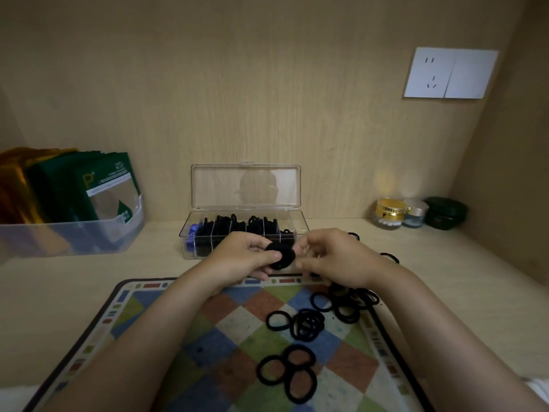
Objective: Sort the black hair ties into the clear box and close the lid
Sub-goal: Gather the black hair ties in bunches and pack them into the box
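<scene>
Closest in, two bare forearms reach forward over a checkered mat (225,346), and between them three black hair ties (286,373) lie flat on it, touching one another. Further up the mat sits one single tie (279,321) just beside a small heap of overlapping ties (307,324). A bigger, tangled pile (347,304) lies under the right wrist, too jumbled to count. Two more ties (389,257) rest on the bare table (59,278) beyond the right hand.

The left hand (249,257) pinches a thick stacked bundle of black ties (279,256) between thumb and fingers, holding it up just in front of the clear box (243,233). The right hand (335,260) is close beside the bundle, fingers curled toward its edge. I cannot tell whether it grips anything.

The box stands at the back of the table with its lid (246,185) swung upright against the wall. Its divided compartments are already packed with black ties, and something blue (191,233) shows in the leftmost one.

Off to the left is one translucent bin (71,230) of green and gold packets. To the right stand three small jars (416,217) in a row, with one white wall socket (450,73) above.
</scene>
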The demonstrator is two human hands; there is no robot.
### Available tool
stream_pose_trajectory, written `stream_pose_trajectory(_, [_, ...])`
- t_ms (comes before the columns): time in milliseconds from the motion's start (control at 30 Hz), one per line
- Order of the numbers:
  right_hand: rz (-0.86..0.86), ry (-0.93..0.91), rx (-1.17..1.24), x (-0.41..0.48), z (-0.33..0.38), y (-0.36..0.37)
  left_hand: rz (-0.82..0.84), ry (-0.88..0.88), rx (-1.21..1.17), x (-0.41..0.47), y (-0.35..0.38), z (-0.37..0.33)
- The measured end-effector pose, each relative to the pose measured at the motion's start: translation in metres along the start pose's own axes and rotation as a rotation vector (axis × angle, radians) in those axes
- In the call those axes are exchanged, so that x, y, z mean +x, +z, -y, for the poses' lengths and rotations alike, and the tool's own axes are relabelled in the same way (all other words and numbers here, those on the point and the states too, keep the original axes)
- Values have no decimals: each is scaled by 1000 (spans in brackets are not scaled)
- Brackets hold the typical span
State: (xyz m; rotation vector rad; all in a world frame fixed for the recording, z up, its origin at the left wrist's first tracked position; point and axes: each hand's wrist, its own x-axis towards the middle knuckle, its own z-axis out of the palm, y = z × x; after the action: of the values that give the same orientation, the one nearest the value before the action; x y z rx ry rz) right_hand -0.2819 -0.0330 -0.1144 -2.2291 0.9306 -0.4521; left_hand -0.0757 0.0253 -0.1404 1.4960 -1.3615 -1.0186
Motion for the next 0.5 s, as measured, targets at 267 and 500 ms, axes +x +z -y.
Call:
stream_pose_trajectory(267, [242,53,-235,-4,-7,-8,-12,15,81,4,-5,4])
stream_pose_trajectory(500, [161,-66,33,-6,9,0,-38,48,109,4,-4,5])
